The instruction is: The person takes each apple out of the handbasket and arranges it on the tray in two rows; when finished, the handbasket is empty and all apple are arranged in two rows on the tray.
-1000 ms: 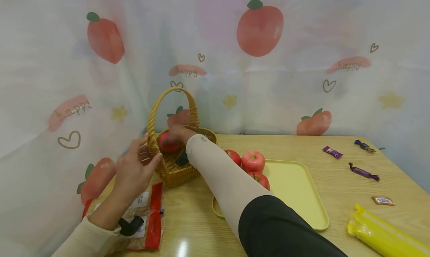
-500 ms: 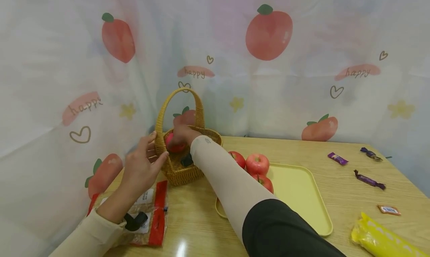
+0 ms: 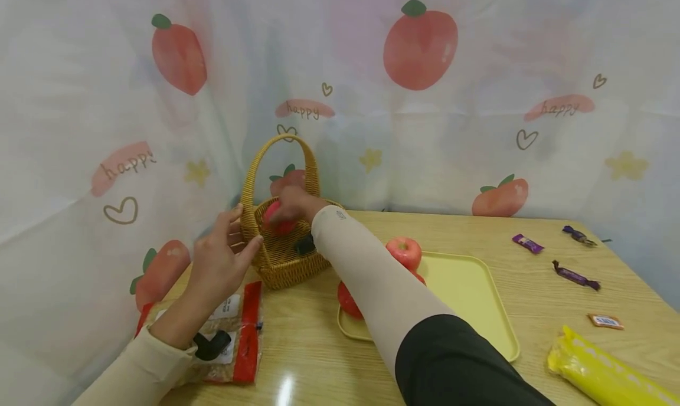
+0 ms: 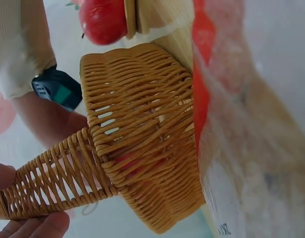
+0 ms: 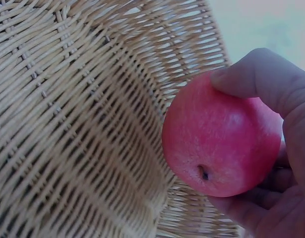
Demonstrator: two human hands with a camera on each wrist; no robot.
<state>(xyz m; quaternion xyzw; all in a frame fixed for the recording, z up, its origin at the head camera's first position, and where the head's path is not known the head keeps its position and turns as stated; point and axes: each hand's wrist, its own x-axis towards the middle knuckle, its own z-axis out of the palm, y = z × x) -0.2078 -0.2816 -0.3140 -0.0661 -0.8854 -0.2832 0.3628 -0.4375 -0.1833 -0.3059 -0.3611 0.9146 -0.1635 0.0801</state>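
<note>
Gripping round apple (image 5: 221, 136) over woven basket (image 3: 284, 258)

A red apple (image 3: 280, 223) — smooth, pinkish-red, round — is gripped in the right hand (image 3: 295, 206), fingers curled over its top, just inside the rim of a woven wicker basket (image 3: 284, 258). From the right wrist view the apple's (image 5: 220, 135) blossom end faces outward, and it hangs above the basket's (image 5: 78, 124) woven inner wall rather than resting on the bottom. The basket is golden-tan with a tall arched handle (image 3: 280, 158), standing upright near the table's far left corner. The left hand (image 3: 222, 263) rests against the basket's left side — fingers straight, touching the base of the handle (image 4: 48, 183).
</note>
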